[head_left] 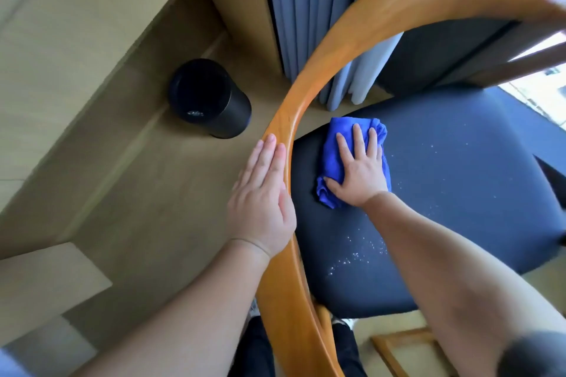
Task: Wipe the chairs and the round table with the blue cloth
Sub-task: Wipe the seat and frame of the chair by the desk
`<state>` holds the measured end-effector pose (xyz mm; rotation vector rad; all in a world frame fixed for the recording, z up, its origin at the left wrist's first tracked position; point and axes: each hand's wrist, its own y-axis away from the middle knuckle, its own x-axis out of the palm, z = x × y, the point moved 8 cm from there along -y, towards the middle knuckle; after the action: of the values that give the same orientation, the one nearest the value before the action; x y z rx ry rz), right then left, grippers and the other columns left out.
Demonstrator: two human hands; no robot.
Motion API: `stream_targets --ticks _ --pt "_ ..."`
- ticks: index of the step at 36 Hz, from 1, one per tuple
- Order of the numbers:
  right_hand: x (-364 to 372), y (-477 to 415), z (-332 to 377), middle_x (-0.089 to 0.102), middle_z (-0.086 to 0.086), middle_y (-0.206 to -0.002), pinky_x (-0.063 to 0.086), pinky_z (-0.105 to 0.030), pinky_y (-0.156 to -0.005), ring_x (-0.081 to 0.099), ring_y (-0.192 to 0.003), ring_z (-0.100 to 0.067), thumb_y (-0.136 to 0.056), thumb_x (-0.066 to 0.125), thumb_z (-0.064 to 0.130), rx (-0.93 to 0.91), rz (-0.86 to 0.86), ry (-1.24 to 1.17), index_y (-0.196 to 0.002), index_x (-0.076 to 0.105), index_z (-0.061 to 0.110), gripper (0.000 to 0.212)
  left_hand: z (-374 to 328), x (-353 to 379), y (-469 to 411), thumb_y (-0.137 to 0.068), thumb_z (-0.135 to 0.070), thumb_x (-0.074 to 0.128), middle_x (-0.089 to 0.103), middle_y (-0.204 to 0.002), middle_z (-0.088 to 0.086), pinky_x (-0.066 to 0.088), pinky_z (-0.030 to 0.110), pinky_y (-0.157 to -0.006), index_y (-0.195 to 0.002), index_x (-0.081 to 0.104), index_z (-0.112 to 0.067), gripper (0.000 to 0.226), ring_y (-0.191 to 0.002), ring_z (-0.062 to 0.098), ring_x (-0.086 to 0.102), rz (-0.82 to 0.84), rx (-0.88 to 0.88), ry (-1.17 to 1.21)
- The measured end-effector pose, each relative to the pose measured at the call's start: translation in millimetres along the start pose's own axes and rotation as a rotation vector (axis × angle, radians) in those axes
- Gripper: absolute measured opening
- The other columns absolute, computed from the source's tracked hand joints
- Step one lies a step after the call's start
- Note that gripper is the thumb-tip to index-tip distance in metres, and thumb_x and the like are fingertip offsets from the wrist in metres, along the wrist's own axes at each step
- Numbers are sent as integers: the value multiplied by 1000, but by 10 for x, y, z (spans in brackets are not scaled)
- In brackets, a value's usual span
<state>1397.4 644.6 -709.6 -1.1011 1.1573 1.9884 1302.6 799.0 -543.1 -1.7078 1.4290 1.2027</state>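
Note:
A chair with a curved orange wooden back rail (pixel 309 76) and a dark blue seat (pixel 453 199) fills the right half of the view. The blue cloth (pixel 332 159) lies bunched on the seat's left part. My right hand (pixel 358 168) presses flat on the cloth with straight, spread fingers. My left hand (pixel 263 193) rests flat against the outer side of the wooden rail, fingers straight. White specks dot the seat to the right of and below the cloth. The round table is out of view.
A black cylindrical bin (pixel 211 98) stands on the tan floor left of the chair. Grey-blue curtains (pixel 306 9) hang behind the chair. A bright window strip (pixel 539 86) shows at the right edge. A wooden frame piece (pixel 407 352) lies near the bottom.

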Motion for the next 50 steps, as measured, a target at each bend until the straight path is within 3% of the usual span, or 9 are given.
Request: stream_targets --ticks 9,13,16,18,23,29,39,45,50 --pt "-391 -232 -28 45 -18 -140 42 -52 -96 40 -120 -48 -75 45 48 -33 -250 -122 -142 42 6 80 -4 2 0 -91 -21 25 28 -154 2 29 32 -112 -145 35 -11 56 -144 13 19 -14 4 -49" --pt "-374 -449 224 37 -15 -148 34 -53 -105 32 -130 -46 -72 62 65 -111 -182 -107 -150 31 13 99 -12 -10 2 -91 -20 27 29 -154 3 30 34 -112 -145 35 -9 56 -144 15 19 -24 19 -49" --pt "-134 -571 325 0 -13 -162 7 -64 -111 -3 -145 -45 -57 51 89 -92 0 82 -153 14 32 118 -17 -18 11 -91 -20 27 29 -154 3 31 34 -112 -145 35 -9 55 -144 14 19 -32 27 -38" --pt "-84 -617 313 2 -12 -162 2 -67 -112 -9 -145 -45 -60 50 88 -85 -6 66 -153 17 32 113 -5 -16 8 -92 -21 26 28 -154 2 30 33 -111 -145 35 -10 55 -144 14 18 -30 21 -43" --pt "-101 -542 410 34 -13 -150 19 -63 -109 13 -142 -46 -78 54 64 -110 -93 49 -146 39 23 81 -18 -13 3 -91 -21 26 28 -155 3 28 33 -112 -145 34 -9 56 -144 15 19 -18 25 -53" --pt "-9 -231 624 45 -16 -145 31 -63 -104 27 -139 -46 -79 66 40 -172 -121 -41 -136 54 14 64 -23 -12 2 -90 -20 26 28 -155 3 27 30 -111 -145 35 -9 56 -144 15 18 -19 29 -65" --pt "705 940 966 52 -10 -139 43 -59 -96 41 -132 -41 -58 78 49 -558 21 111 -128 62 21 77 -72 3 16 -90 -21 23 25 -155 11 13 38 -119 -146 29 -4 59 -145 22 17 37 56 -121" --pt "755 948 944 45 -9 -147 28 -67 -106 33 -138 -44 -62 74 56 -576 128 198 -135 56 25 81 -108 -2 31 -90 -23 22 22 -156 13 11 37 -119 -147 25 -4 61 -145 23 13 64 69 -161" --pt "732 925 938 52 -11 -141 39 -64 -100 41 -133 -45 -57 80 54 -615 172 209 -128 63 25 78 -104 -5 24 -91 -23 22 23 -155 13 14 38 -118 -147 27 -4 60 -145 24 15 59 68 -159"
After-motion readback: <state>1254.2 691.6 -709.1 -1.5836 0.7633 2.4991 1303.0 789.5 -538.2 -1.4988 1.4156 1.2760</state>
